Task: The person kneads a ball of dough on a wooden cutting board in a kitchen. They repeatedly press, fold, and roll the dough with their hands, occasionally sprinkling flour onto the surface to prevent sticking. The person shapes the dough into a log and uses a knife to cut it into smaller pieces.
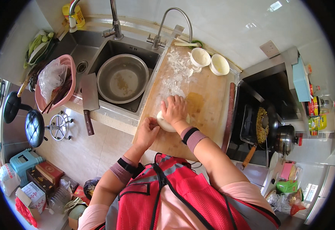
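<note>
A pale lump of dough (166, 124) lies near the front left edge of a wooden board (210, 115). My right hand (175, 110) rests palm down on top of it, fingers pointing away from me. At the dough's left side, my left hand (148, 130) has its fingers curled, with the fingertips against or just beside the dough's edge; whether it pinches the dough cannot be told. White flour (177, 69) is scattered over the board's far part. Two white bowls (200, 57) (219, 65) stand at its far right corner, and a yellowish patch (195, 100) shows beyond my right hand.
Left of the board, a metal basin (123, 78) sits in the sink. A cleaver (89, 99) lies across the counter edge beside a pink basket (72, 66). A dark red rod (229, 115) lies along the board's right side, near a wok (272, 120) on the stove.
</note>
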A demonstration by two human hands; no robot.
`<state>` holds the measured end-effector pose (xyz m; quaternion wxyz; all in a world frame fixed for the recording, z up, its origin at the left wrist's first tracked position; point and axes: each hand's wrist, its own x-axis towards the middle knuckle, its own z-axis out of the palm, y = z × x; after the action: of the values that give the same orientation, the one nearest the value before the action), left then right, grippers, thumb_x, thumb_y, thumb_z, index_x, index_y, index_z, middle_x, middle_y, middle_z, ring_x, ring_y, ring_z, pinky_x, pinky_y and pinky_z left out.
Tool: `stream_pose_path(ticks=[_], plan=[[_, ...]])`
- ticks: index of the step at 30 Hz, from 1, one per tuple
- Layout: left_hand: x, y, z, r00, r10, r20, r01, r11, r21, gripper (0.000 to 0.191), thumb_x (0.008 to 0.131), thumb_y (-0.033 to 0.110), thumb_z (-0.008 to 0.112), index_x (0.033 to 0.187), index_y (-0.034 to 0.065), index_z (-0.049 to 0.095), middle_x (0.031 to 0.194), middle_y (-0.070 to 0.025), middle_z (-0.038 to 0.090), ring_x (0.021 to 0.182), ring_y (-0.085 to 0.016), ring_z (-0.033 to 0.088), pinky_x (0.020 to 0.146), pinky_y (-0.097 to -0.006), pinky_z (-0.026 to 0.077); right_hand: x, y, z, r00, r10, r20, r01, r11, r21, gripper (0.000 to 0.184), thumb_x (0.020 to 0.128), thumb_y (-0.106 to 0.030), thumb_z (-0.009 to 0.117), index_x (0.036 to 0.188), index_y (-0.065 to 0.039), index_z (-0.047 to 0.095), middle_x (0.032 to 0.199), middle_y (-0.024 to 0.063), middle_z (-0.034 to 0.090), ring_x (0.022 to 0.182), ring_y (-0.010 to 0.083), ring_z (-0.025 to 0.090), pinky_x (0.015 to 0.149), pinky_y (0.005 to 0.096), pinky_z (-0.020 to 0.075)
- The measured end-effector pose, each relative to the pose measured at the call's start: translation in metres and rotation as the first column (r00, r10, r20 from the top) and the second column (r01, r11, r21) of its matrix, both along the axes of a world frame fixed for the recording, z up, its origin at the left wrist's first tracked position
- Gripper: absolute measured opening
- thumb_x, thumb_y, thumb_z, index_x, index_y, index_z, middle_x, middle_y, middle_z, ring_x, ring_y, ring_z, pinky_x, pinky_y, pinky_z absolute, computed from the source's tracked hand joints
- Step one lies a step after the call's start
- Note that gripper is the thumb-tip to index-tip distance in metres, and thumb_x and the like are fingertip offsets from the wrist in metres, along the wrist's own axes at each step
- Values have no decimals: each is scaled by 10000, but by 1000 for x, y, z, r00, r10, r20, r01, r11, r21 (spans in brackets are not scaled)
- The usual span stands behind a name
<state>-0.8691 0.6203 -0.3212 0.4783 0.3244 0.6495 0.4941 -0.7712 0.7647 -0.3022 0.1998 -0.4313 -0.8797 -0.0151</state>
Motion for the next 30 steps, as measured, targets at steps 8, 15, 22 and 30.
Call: stream_pose_path(ticks=[8, 15, 22, 30], plan=[[3, -1, 7, 999, 28, 35, -28, 1000, -3, 274, 839, 21, 622, 1090, -17, 521, 953, -73, 604, 880, -142, 608, 781, -273, 502, -5, 10, 3, 1000, 19, -17, -18, 1000, 13, 233, 842, -323, 580, 784, -101, 538, 842, 100, 565, 858, 307, 543, 790, 451, 399], [5, 0, -7, 997, 61, 56, -63, 998, 25, 291, 836, 46, 639, 1092, -17, 516, 936, -68, 614, 832, -139, 605, 737, -279, 506, -9, 10, 1, 994, -85, -63, 86, 996, 22, 278, 833, -367, 603, 801, -91, 597, 849, 113, 604, 842, 309, 565, 787, 425, 429], [2, 9, 5, 979, 91, 184, -78, 994, -75, 322, 845, 46, 623, 1142, -18, 517, 991, -69, 580, 879, -135, 581, 754, -269, 505, 45, 57, -16, 245, -826, -508, -422, 381, -822, 330, 886, -428, 608, 855, -100, 631, 796, 18, 631, 686, 145, 577, 633, 315, 471], [-8, 65, 6, 912, -180, -369, 152, 983, -102, 653, 789, 223, 721, 1331, -51, 482, 1245, -232, 589, 1080, -265, 620, 853, -366, 507, 137, 0, -7, 649, -717, -254, -154, 203, -967, 214, 900, -265, 616, 924, -53, 631, 763, 55, 657, 664, 164, 648, 573, 295, 519]])
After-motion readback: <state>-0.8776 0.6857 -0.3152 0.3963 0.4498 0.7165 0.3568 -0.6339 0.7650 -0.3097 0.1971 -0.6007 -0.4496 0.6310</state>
